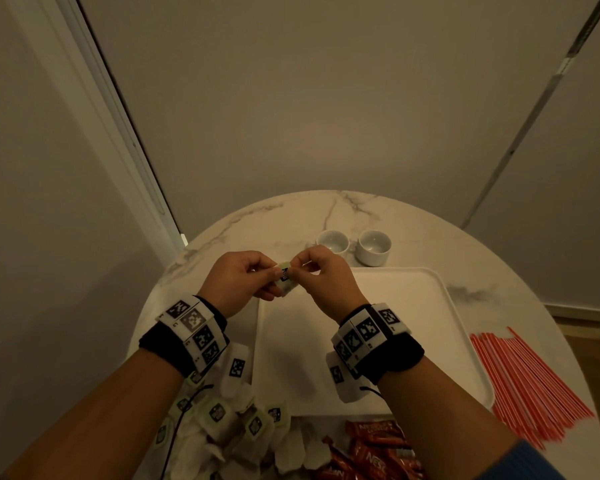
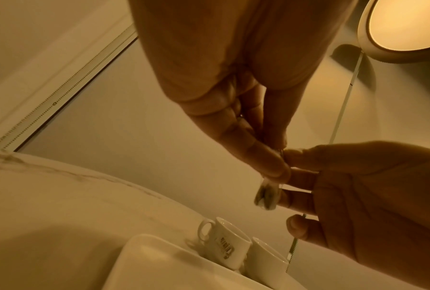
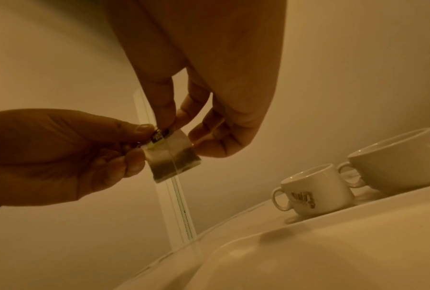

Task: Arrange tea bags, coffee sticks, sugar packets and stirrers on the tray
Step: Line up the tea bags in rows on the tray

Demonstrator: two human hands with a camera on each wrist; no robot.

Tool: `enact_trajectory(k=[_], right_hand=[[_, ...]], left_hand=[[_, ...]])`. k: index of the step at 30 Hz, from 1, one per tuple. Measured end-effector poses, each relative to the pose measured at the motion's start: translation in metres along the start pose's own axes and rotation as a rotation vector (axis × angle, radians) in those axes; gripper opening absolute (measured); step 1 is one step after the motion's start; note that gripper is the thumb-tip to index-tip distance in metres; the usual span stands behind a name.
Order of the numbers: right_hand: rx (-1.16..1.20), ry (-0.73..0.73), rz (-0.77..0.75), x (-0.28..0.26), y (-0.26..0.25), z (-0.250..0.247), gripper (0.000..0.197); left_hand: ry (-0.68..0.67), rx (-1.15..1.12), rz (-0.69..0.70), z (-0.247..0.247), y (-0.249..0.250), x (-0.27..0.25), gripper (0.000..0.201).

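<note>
Risk: the tea bag [image 1: 284, 279] is thin paper pinched from both sides, so pulling the hands apart or tugging its string could tear it or snap the tag off, and a loose pinch would drop it short of the tray [image 1: 444, 327]. It hangs in the air above the tray's far-left corner, between the two hands. The left hand [image 1: 238, 280] pinches its tag end with thumb and curled fingers, the right hand [image 1: 326, 280] pinches the top edge with its fingertips [image 3: 164, 117].

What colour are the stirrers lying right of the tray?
Orange-red with thin white stripes, the stirrers show best in the head view.
</note>
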State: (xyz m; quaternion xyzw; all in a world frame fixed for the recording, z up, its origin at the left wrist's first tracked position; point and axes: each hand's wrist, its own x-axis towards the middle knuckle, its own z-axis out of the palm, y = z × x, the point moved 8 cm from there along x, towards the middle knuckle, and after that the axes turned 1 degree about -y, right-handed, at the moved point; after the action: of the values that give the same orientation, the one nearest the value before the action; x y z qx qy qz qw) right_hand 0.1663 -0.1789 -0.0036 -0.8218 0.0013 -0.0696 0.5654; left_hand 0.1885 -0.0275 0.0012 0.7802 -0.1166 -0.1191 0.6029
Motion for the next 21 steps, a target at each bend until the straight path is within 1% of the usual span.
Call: enact_trajectory(k=[2, 5, 8, 9, 11, 13, 15, 17, 21], right_hand=[[0.037, -0.014, 0.01, 0.001, 0.001, 0.001, 0.005], [0.089, -0.031, 0.056, 0.005, 0.005, 0.002, 0.005], [0.113, -0.041, 0.081, 0.01, 0.008, 0.004, 0.009], [0.115, -0.051, 0.096, 0.012, 0.011, 0.006, 0.014], [0.103, -0.074, 0.149, 0.015, 0.021, 0.012, 0.027], [0.068, -0.098, 0.205, 0.018, 0.034, 0.019, 0.033], [0.007, -0.114, 0.246, 0.021, 0.046, 0.027, 0.034], [-0.025, -0.114, 0.29, 0.022, 0.058, 0.034, 0.035], [-0.075, -0.039, 0.358, 0.028, 0.076, 0.042, 0.036]], left_hand=[[0.007, 0.029, 0.008, -0.002, 0.0, 0.002, 0.007], [0.002, 0.099, 0.019, -0.003, -0.001, 0.005, 0.008], [0.011, 0.197, 0.019, -0.006, -0.003, 0.011, 0.009], [0.025, 0.211, 0.008, -0.008, -0.006, 0.015, 0.009], [0.058, 0.223, -0.031, -0.011, -0.014, 0.023, 0.009], [0.092, 0.236, -0.085, -0.014, -0.024, 0.031, 0.01], [0.104, 0.249, -0.147, -0.014, -0.035, 0.039, 0.011], [0.088, 0.26, -0.215, -0.012, -0.046, 0.047, 0.012], [0.066, 0.268, -0.317, -0.01, -0.068, 0.061, 0.009]])
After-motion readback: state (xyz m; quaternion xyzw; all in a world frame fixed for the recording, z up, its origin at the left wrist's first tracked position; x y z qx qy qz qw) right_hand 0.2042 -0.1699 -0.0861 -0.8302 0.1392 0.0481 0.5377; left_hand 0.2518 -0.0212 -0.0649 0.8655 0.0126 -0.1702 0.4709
